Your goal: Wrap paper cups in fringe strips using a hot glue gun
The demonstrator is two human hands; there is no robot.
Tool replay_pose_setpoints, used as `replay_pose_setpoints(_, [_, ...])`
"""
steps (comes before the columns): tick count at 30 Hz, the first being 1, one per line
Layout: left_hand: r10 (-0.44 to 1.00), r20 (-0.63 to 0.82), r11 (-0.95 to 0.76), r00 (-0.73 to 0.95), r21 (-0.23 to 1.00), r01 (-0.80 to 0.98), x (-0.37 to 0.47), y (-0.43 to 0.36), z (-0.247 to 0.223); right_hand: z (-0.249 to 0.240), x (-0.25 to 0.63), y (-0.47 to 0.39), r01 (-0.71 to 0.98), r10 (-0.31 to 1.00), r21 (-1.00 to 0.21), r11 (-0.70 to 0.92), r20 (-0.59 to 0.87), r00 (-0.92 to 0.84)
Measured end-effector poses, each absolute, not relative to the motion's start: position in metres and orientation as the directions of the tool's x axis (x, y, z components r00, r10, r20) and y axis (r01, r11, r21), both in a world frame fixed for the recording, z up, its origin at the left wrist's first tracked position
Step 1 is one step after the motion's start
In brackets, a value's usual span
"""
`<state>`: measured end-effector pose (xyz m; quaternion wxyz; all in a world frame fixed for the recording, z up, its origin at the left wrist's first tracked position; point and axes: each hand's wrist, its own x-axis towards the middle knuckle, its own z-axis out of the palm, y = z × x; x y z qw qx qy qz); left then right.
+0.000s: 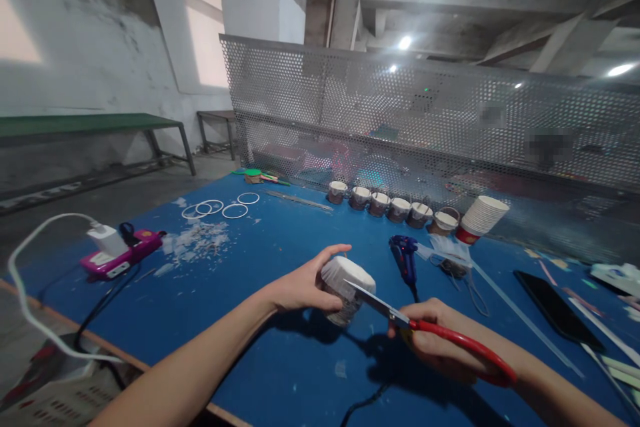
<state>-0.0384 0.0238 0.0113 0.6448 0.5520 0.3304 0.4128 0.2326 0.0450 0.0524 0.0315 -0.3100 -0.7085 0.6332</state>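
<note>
Tilted in my left hand (305,283) is a small cup (343,290) with a pale top and a greyish wrapped side. Thumb and fingers close around it. My right hand (435,333) grips a pair of scissors (383,307) with red handles. The blades point left and reach the cup's near edge; whether they cut into it I cannot make out. Behind my right hand lies a blue glue gun (404,257), its nozzle by some clear plastic (453,248).
A row of several similar cups (380,203) and a stack of paper cups (483,217) stand along the perforated metal screen (400,107). White rings (235,211) and paper scraps (197,243) lie at left, near a pink power strip (120,260). A black phone (555,310) lies at right.
</note>
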Motion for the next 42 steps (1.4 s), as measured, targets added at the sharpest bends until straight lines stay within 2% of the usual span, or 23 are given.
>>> replay_pose_setpoints(6, [0.888,0.029,0.044,0.458,0.988,-0.148,-0.039,0.024,0.011,0.06,0.232,0.045,0.372,0.464,-0.926,0.068,-0.301,-0.833])
replay_pose_setpoints(18, [0.849,-0.024,0.077,0.528,0.994,-0.078,-0.041,0.027,0.012,0.072,0.235,0.052,0.441,0.391,-0.887,0.14,-0.36,-0.847])
replay_pose_setpoints(22, [0.841,-0.04,0.099,0.539,0.992,-0.082,-0.041,0.027,0.012,0.072,0.238,0.057,0.44,0.364,-0.871,0.219,-0.346,-0.865])
replay_pose_setpoints(31, [0.84,-0.008,0.03,0.543,0.999,-0.031,-0.045,0.028,0.01,0.078,0.24,0.062,0.487,0.341,-0.823,0.293,-0.386,-0.857])
replay_pose_setpoints(33, [0.842,0.0,0.015,0.54,1.0,-0.025,-0.045,0.029,0.009,0.079,0.24,0.06,0.501,0.349,-0.822,0.27,-0.402,-0.847])
replay_pose_setpoints(38, [0.83,-0.009,0.024,0.558,1.0,-0.019,-0.045,0.03,0.007,0.079,0.235,0.055,0.566,0.366,-0.82,0.086,-0.503,-0.783])
replay_pose_setpoints(42, [0.841,0.006,-0.028,0.542,0.999,0.031,-0.045,0.031,0.007,0.075,0.233,0.057,0.543,0.335,-0.837,0.076,-0.491,-0.804])
